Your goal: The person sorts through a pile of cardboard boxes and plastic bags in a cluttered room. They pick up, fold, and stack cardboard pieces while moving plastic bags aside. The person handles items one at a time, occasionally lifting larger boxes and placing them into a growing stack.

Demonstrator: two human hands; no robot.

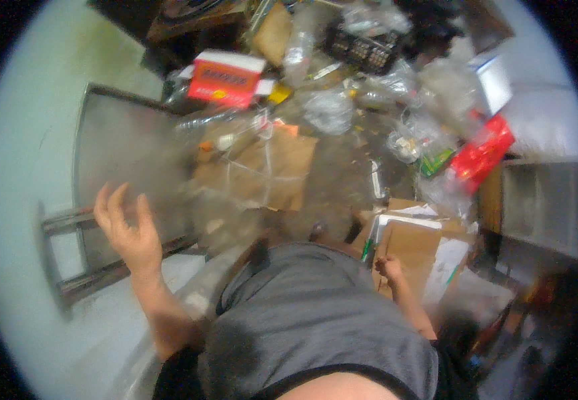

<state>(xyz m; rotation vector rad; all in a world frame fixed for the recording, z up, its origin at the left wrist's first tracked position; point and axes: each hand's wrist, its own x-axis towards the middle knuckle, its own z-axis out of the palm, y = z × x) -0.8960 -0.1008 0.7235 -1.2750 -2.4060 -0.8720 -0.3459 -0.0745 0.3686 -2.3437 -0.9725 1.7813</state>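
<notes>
My left hand (131, 232) is raised at the left with its fingers spread and nothing in it, over a metal rail (94, 280) beside the wall. At the right, my right hand (390, 267) has its fingers curled at the near edge of a stack of flattened cardboard (411, 245). White sheets lie among the cardboard pieces. Blur hides whether the fingers grip the cardboard's edge. Ahead on the floor lies a flat brown cardboard piece (289, 175) with string or tape across it, and a white bottle (226, 142) with an orange cap rests near its left side.
Clear plastic bags (329, 112), a red and white box (225, 79), a black crate (364, 47) and a red plastic bag (484, 150) litter the floor ahead. A framed grey panel (124, 150) leans at the left wall. A grey-fronted cabinet or window frame (541, 205) stands at the right.
</notes>
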